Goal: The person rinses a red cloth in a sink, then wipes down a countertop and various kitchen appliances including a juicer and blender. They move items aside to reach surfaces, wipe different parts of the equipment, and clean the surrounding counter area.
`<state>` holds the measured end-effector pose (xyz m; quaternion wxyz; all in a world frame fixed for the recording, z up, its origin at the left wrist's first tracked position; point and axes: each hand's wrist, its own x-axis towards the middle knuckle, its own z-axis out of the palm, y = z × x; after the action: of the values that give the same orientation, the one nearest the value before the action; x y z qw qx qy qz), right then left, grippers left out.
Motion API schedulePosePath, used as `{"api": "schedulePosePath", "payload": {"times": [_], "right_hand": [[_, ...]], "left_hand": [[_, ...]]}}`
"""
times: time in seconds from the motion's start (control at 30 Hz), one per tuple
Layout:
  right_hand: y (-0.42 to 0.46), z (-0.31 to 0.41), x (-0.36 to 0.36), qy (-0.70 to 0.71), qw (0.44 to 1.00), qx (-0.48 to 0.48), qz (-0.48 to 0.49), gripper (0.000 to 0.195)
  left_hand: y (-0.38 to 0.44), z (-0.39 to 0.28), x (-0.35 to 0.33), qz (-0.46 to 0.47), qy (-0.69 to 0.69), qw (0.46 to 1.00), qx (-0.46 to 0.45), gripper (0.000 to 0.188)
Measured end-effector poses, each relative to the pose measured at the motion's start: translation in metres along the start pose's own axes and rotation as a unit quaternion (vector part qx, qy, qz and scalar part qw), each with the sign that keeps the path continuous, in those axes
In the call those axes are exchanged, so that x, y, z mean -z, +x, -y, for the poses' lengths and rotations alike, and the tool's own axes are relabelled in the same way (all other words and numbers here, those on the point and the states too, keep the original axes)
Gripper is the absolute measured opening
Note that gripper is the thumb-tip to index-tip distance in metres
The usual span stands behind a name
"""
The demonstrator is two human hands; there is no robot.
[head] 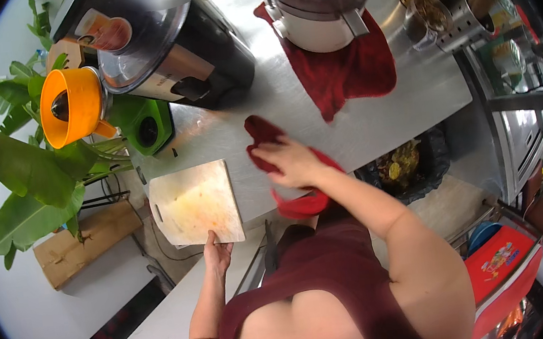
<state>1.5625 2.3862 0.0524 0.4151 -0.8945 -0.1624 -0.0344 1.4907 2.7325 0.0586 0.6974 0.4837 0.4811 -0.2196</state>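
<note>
My left hand grips the near edge of a stained white plastic cutting board, thumb on top. The board lies at the left end of the stainless steel table, tilted slightly in view. My right hand presses on a dark red cloth on the steel surface, fingers spread over it and a little blurred. Part of this cloth is hidden beneath the hand and forearm. Below my right wrist, a brighter red curved thing shows at the table's front edge; I cannot tell what it is.
A black juicer, an orange citrus cone and a green base stand at the back left. A food processor rests on another red cloth. A black-lined bin with scraps stands below the front edge.
</note>
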Motion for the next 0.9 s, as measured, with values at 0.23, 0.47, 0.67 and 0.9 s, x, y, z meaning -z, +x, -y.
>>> {"api": "schedulePosePath", "payload": {"times": [0.23,0.47,0.67,0.9], "right_hand": [[-0.117,-0.150,0.153,-0.311,0.906,-0.178,-0.227,0.037],[-0.060,-0.091,0.078,-0.423,0.774,-0.420,-0.213,0.061],[0.067,-0.004,-0.034,-0.227,0.961,-0.102,-0.120,0.056],[0.132,0.105,-0.197,-0.140,0.986,0.042,-0.079,0.051]], "left_hand": [[-0.008,0.006,0.009,0.000,-0.017,0.998,-0.062,0.040],[-0.034,-0.005,0.026,0.064,-0.043,0.979,-0.188,0.044],[-0.056,-0.022,0.029,0.130,-0.130,0.962,-0.203,0.044],[-0.086,-0.034,0.039,0.154,-0.197,0.930,-0.269,0.044]]}}
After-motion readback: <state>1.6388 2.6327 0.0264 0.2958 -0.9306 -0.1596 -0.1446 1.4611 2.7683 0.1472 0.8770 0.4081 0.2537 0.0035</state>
